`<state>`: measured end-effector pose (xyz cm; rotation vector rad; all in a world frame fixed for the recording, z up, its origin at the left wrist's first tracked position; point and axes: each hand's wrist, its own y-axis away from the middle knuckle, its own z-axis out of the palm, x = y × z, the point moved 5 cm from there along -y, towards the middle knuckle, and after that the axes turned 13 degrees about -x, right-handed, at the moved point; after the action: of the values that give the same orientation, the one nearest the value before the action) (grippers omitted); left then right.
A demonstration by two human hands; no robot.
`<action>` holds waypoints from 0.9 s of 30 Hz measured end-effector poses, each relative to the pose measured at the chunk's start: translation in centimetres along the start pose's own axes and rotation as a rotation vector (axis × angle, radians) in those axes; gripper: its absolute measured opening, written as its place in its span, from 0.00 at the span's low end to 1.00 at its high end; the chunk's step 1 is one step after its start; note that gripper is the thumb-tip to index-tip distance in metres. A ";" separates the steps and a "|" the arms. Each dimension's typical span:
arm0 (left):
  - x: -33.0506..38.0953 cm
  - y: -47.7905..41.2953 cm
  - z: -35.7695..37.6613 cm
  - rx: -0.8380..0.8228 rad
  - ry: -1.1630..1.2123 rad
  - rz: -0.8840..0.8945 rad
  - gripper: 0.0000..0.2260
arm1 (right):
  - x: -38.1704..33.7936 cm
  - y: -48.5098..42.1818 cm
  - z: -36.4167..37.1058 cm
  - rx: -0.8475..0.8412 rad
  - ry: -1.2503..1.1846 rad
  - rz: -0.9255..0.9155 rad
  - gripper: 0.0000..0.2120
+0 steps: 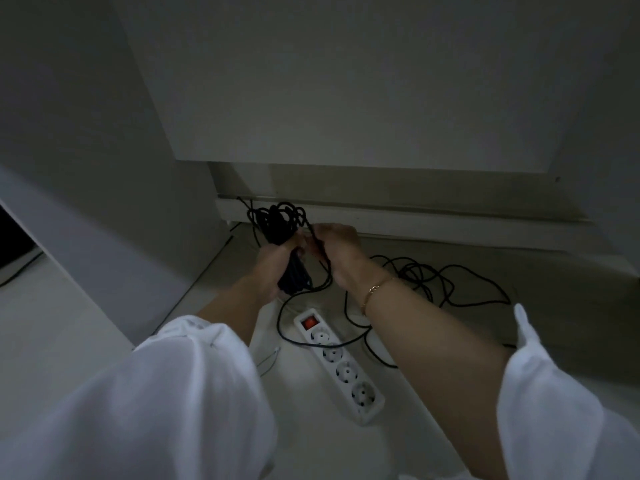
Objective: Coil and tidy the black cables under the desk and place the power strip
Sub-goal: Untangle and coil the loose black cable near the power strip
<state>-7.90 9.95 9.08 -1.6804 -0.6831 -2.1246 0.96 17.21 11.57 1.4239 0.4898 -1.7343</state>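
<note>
My left hand (275,265) is closed around a bundle of coiled black cable (277,220), with loops sticking up above the fist and more hanging below it. My right hand (337,242), with a thin bracelet at the wrist, pinches a strand of the same cable right beside the bundle. The loose rest of the black cable (433,278) lies tangled on the floor to the right. A white power strip (341,365) with a lit red switch and several sockets lies on the floor below my hands, and a black strand crosses its top end.
The desk's back panel (346,81) fills the upper view, with a white skirting board (450,225) along the wall beneath it. The desk's side panel (104,202) stands close on the left. A thin pale wire (270,358) lies left of the power strip.
</note>
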 end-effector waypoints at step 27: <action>0.9 2.2 -1.3 0.039 -0.238 -0.141 0.06 | 1.0 1.8 0.9 -0.188 0.077 0.004 0.21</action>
<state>-7.92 7.42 10.12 -1.9349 -0.9307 -2.0050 1.79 15.19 11.27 1.3596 0.6725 -1.5900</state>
